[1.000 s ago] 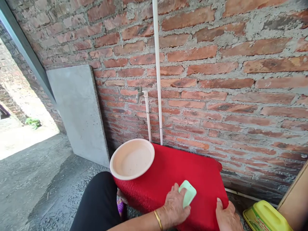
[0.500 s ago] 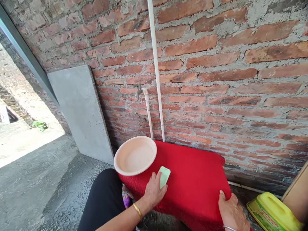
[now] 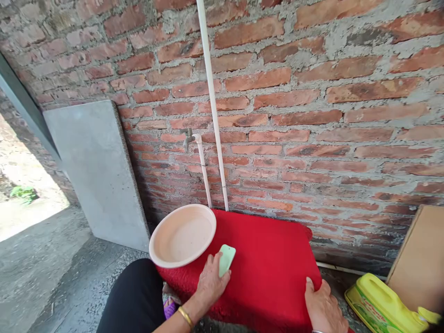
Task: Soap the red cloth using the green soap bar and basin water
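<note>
A red cloth [image 3: 263, 263] is spread flat over a low surface, which it hides, and hangs down over the near side. My left hand [image 3: 212, 277] is closed round a pale green brush [image 3: 226, 260], flat-backed with a small hole near its far end. The brush lies against the cloth with its underside hidden. At the cloth's right edge, my right hand [image 3: 324, 307] grips the fabric, thumb on top and fingers over the side. A pale pink basin [image 3: 183, 236] sits on the cloth's left end, just beyond my left hand.
Behind the cloth rises a brick wall [image 3: 277, 97] with a tap [image 3: 188, 138] and a white pipe [image 3: 213, 106]. A grey slab [image 3: 97, 171] leans at left. A yellow jug [image 3: 381, 305] and a cardboard piece [image 3: 416, 254] stand at right. My knee [image 3: 133, 296] is at lower left.
The view has turned slightly right, so everything sits further left and a little lower in it. Both hands keep their holds, with little visible movement over the cloth.
</note>
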Available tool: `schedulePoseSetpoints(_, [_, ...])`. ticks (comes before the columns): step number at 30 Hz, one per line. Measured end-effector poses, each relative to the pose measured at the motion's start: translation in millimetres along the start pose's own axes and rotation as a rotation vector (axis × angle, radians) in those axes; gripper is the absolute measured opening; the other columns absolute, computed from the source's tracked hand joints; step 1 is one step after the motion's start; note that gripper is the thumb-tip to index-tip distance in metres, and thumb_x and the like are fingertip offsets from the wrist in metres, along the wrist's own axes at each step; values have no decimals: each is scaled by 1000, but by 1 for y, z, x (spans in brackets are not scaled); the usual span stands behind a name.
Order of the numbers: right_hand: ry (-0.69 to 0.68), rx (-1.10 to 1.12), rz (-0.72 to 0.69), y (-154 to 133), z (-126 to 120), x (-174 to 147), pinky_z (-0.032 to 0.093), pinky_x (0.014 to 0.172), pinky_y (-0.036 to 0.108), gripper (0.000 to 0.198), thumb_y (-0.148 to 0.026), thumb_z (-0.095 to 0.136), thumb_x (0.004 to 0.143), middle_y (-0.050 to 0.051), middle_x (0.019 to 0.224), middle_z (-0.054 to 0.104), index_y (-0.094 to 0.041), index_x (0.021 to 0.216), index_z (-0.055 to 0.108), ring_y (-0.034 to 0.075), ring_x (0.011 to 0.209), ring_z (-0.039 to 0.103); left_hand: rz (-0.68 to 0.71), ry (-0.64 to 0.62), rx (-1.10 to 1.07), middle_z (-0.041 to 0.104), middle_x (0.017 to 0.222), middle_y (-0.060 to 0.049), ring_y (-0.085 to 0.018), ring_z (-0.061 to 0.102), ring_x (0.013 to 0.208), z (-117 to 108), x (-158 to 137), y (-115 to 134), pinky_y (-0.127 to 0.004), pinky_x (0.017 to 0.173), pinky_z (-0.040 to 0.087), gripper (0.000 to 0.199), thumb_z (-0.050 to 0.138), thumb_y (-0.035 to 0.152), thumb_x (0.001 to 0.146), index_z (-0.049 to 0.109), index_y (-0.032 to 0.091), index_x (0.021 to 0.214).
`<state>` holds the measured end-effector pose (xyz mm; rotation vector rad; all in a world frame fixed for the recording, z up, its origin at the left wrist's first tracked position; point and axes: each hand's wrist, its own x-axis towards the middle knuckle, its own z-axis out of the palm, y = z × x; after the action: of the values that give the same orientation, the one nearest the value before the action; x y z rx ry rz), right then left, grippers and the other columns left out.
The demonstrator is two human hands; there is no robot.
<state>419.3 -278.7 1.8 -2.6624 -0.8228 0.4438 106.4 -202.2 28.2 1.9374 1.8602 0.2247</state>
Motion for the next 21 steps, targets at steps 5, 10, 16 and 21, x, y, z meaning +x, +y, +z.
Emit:
schedulePoseSetpoints(5, [12,11,3,1,-1,-1,49,90,51,74,-58,17,100,29,123,66,-6,143,46,40,107,69,47,-59,76,43,156,-15,-28,41,143,23,-8,14,-34,120,31,71,54,40,87,39,18,153])
schedulePoseSetpoints(10, [12,-3,3,4,0,3,49,91,50,76,-60,14,99,28,122,67,-7,144,46,39,106,69,297,-342,63,33,164,-11,-39,33,147,73,-36,56,-47,122,29,91,69,47,71,39,28,154])
schedulePoseSetpoints(16, [19,-33,-11,3,1,2,49,88,50,78,-60,11,98,28,119,68,-7,142,46,39,105,70,186,-104,-14,42,156,-13,-31,44,141,37,-11,38,-38,118,34,76,61,43,81,41,24,152])
schedulePoseSetpoints(21, [9,-28,3,-1,0,-3,49,89,50,75,-58,11,99,28,121,67,-7,142,46,39,106,69,-12,69,68,55,139,-17,-27,55,128,-5,34,11,-34,106,44,63,52,35,91,42,15,149])
